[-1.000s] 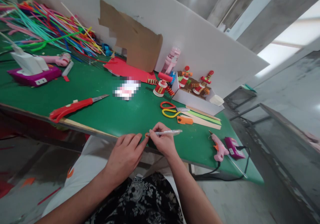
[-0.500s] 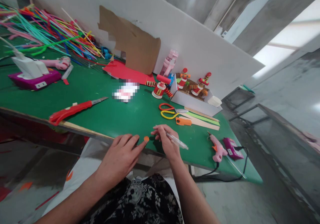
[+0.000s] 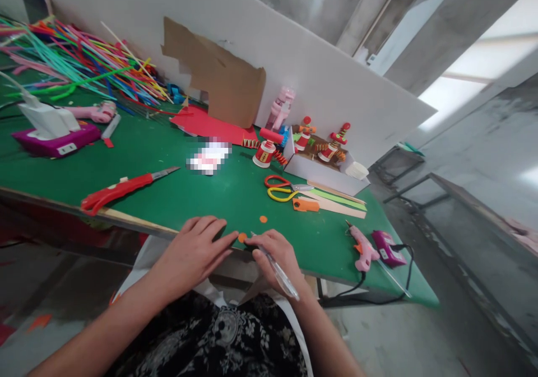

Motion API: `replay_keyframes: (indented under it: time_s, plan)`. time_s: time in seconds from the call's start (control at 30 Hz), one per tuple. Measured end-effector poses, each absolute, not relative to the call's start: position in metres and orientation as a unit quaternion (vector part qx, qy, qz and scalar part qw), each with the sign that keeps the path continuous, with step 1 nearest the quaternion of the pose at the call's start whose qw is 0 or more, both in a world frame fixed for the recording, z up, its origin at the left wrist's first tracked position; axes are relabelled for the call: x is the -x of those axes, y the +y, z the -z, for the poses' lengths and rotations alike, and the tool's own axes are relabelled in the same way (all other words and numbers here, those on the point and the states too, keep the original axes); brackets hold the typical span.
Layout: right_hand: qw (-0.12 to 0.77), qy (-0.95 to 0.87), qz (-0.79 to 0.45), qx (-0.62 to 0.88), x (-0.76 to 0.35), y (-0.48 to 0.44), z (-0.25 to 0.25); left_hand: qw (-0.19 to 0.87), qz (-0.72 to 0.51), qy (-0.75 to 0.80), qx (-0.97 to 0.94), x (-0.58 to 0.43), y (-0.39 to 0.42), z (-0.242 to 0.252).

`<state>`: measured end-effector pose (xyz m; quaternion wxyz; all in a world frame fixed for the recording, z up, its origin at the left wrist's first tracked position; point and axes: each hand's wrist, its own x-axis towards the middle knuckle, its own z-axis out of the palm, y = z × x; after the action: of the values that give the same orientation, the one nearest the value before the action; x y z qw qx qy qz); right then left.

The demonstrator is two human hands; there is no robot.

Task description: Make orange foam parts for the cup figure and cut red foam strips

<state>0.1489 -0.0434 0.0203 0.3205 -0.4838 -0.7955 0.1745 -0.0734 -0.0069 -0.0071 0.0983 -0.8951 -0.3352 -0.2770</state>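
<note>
At the table's front edge, my left hand (image 3: 200,249) lies flat with its fingers stretched out. Its index fingertip is beside a small orange disc (image 3: 242,237). My right hand (image 3: 275,256) is closed around a clear pen (image 3: 282,277), whose tip points toward that disc. A fingertip of the same hand comes close to the disc's right side; whether it touches, I cannot tell. Slightly farther back, a second orange disc (image 3: 263,219) lies on the green tabletop. An orange strip with a round hole (image 3: 306,204) rests beyond it, near red-and-yellow-handled scissors (image 3: 279,189).
A red utility knife (image 3: 121,191) lies at left, blade out. To the right are a pink glue gun (image 3: 362,247) and a purple power strip (image 3: 389,248). Paper-cup figures (image 3: 264,154) stand near a white box (image 3: 325,173). Colourful pipe cleaners (image 3: 88,57) are heaped at back left.
My right hand has moved left and down toward the disc at my left index finger, and the pen now tilts more steeply. A second orange disc now shows on the table.
</note>
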Motion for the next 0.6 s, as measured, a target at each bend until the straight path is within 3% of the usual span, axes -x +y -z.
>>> replay_keyframes:
  time_s: [0.23, 0.43, 0.6]
  plan:
    - [0.345, -0.747, -0.174, 0.541, -0.132, -0.039, -0.018, 0.089, 0.311, -0.348, 0.88, 0.067, -0.018, 0.003]
    - [0.47, -0.597, -0.289, 0.583, -0.132, -0.014, -0.023, 0.098, 0.285, -0.4, 0.866, 0.052, -0.032, 0.014]
    - [0.481, -0.558, -0.369, 0.566, -0.127, 0.01, -0.019, 0.109, 0.287, -0.423, 0.852, 0.045, -0.033, 0.016]
